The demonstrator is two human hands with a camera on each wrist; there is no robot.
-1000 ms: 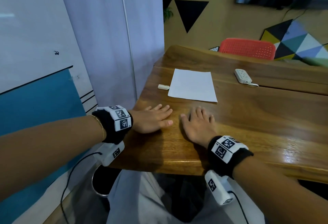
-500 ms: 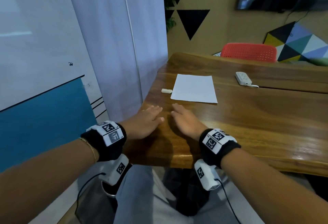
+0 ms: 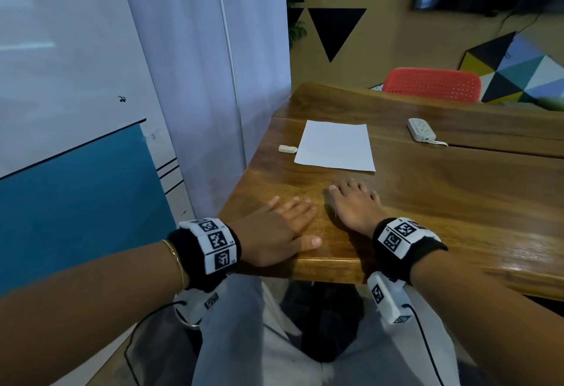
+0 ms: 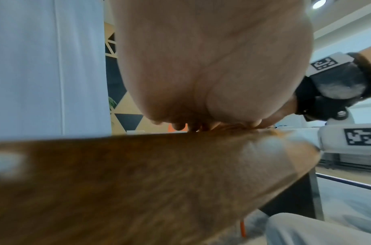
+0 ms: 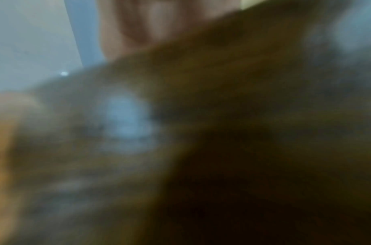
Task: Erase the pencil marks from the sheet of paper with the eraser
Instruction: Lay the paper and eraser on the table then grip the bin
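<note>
Both hands lie flat, palms down, on the wooden table [image 3: 457, 202] near its front edge, holding nothing. The left hand [image 3: 274, 230] has its fingers straight and close together, thumb out to the side; the right hand [image 3: 354, 205] has its fingers spread and relaxed. The sheet of paper [image 3: 335, 146] lies loose on the table beyond the right hand, well apart from it. The white eraser [image 3: 287, 149] sits just beside the paper's left edge, not touching it, and close to the table's left edge. A white power strip [image 3: 421, 130] lies off to the paper's right.

No pencil marks can be made out on the paper from the head view, so rubbing may miss them. Nothing pins the sheet: rubbing without a hand holding it down would likely make it slide or crumple. A careless reach could also nudge the eraser off the table's left side.
</note>
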